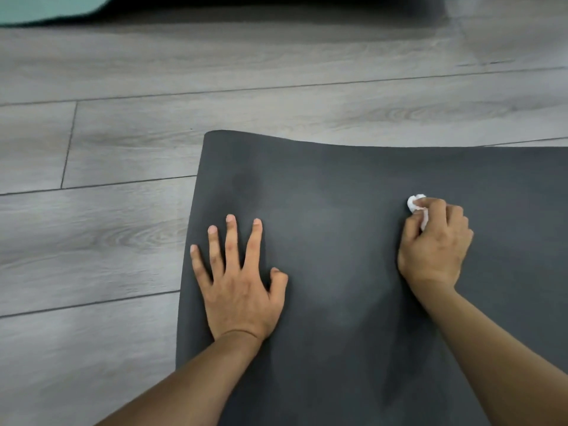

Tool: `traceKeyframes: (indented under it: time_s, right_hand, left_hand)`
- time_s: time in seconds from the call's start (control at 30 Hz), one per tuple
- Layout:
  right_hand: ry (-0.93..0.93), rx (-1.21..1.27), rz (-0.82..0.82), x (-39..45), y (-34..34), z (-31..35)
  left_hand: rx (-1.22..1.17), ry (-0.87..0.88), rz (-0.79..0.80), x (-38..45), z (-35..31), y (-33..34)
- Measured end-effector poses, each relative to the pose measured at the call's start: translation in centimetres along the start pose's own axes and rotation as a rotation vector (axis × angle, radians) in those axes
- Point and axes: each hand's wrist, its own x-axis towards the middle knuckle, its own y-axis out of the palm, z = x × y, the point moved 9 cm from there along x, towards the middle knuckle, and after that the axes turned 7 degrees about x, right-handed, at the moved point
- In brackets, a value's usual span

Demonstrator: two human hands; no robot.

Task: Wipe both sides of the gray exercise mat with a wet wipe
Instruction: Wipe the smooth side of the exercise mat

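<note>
The dark gray exercise mat [338, 195] lies flat on the floor and fills the lower right of the view; its far edge and left edge show. My left hand [239, 278] presses flat on the mat near its left edge, fingers spread and straight. My right hand [436, 247] grips a small crumpled white wet wipe [415, 202] and holds it against the mat's surface; only the wipe's tip pokes out past the fingers. Darker and lighter smears show on the mat between my hands.
Gray wood-look plank floor [107, 241] surrounds the mat on the left and beyond. At the top edge lies a dark object with a teal cloth or mat [46, 7] at the far left corner.
</note>
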Motion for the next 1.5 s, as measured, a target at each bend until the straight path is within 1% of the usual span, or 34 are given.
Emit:
traceKeyframes:
  time_s: [0.1, 0.2, 0.3, 0.37, 0.43, 0.5, 0.6, 0.7, 0.77, 0.83, 0.87, 0.93, 0.97, 1.0, 1.03, 1.07, 1.1, 1.17, 1.2, 1.23, 1.27, 1.3, 1.33, 1.37, 1.4, 1.43, 1.47, 1.5]
  right_hand:
    - [0.014, 0.004, -0.007, 0.0, 0.1, -0.2]
    - [0.015, 0.039, 0.020, 0.2, 0.1, -0.2]
    - [0.018, 0.029, 0.018, 0.0, 0.2, -0.2]
    - [0.015, 0.031, 0.008, -0.1, -0.1, 0.0]
    - [0.020, 0.045, 0.045, 0.0, 0.0, 0.0]
    - [0.028, 0.040, 0.073, 0.2, 0.1, -0.2]
    - [0.025, 0.068, 0.045, 0.2, 0.2, -0.5]
    - [0.007, 0.075, 0.028, 0.0, 0.3, -0.7]
    - [0.052, 0.067, 0.024, -0.5, 0.0, -0.4]
    - [0.120, 0.109, 0.006, -1.2, 0.1, 2.5]
    - [0.093, 0.105, 0.061, -2.2, 1.1, 5.8]
    - [-0.126, 0.105, 0.280, -5.7, 4.5, 15.3]
    - [-0.241, 0.166, 0.407, -8.2, 6.2, 20.0]
    - [-0.334, 0.236, 0.503, -10.5, 7.3, 23.9]
    - [-0.405, 0.280, 0.570, -12.2, 8.0, 26.4]
    - [-0.451, 0.296, 0.605, -12.8, 8.2, 27.3]
    - [-0.495, 0.304, 0.600, -12.6, 8.0, 26.8]
    - [-0.559, 0.263, 0.481, -10.5, 5.9, 22.7]
    - [-0.529, 0.208, 0.412, -8.7, 4.8, 19.4]
    - [-0.459, 0.126, 0.337, -6.6, 3.4, 15.4]
    - [-0.354, 0.041, 0.309, -4.5, 2.0, 11.1]
    - [-0.218, -0.033, 0.316, -2.8, 0.5, 6.8]
    - [-0.074, -0.069, 0.295, -1.5, -1.3, 3.2]
    - [0.048, -0.079, 0.255, -0.8, -2.6, 0.9]
    - [0.138, -0.073, 0.205, -0.8, -3.0, 0.2]
    - [0.189, -0.056, 0.169, -1.4, -2.5, 1.3]
    - [0.181, -0.018, 0.183, -2.5, -1.3, 3.9]
    - [0.106, 0.051, 0.232, -4.1, 0.4, 7.8]
  left_hand:
    - [-0.004, 0.010, -0.012, -0.1, 0.0, 0.0]
    - [-0.012, 0.008, -0.010, -0.1, -0.1, 0.0]
    - [-0.132, -0.007, -0.016, -0.3, 0.5, -1.0]
    - [-0.173, 0.057, 0.010, -1.7, 1.3, -1.7]
    - [-0.020, 0.167, 0.037, -4.6, 2.2, -2.0]
    - [0.101, 0.192, 0.057, -7.5, 3.0, -1.3]
    - [0.091, 0.148, 0.020, -8.6, 3.0, -0.5]
    - [0.076, 0.151, -0.007, -7.9, 3.0, 0.0]
    - [0.081, 0.142, -0.006, -7.9, 3.2, -0.1]
    - [0.076, 0.140, -0.015, -7.8, 2.9, -0.2]
    - [0.079, 0.142, -0.014, -7.8, 2.9, -0.2]
    - [0.083, 0.150, -0.009, -7.6, 3.0, 0.0]
    - [0.091, 0.153, -0.004, -7.6, 3.1, 0.2]
    - [0.106, 0.158, 0.008, -7.6, 3.2, 0.5]
    - [0.117, 0.163, 0.021, -7.7, 3.2, 0.7]
    - [0.114, 0.165, 0.023, -7.6, 3.1, 0.7]
    - [0.102, 0.159, 0.015, -7.5, 3.1, 0.6]
    - [0.078, 0.145, -0.005, -7.5, 3.2, 0.2]
    - [0.074, 0.139, -0.011, -7.5, 3.2, 0.1]
    - [0.071, 0.137, -0.014, -7.5, 3.2, -0.1]
    - [0.068, 0.137, -0.017, -7.5, 3.1, -0.2]
    - [0.065, 0.137, -0.020, -7.4, 3.1, -0.3]
    - [0.064, 0.134, -0.022, -7.4, 3.1, -0.3]
    - [0.065, 0.131, -0.022, -7.4, 3.2, -0.2]
    - [0.068, 0.129, -0.020, -7.4, 3.2, -0.2]
    - [0.070, 0.128, -0.021, -7.5, 3.3, -0.2]
    - [0.067, 0.129, -0.026, -7.5, 3.3, -0.3]
    - [0.065, 0.130, -0.031, -7.5, 3.3, -0.3]
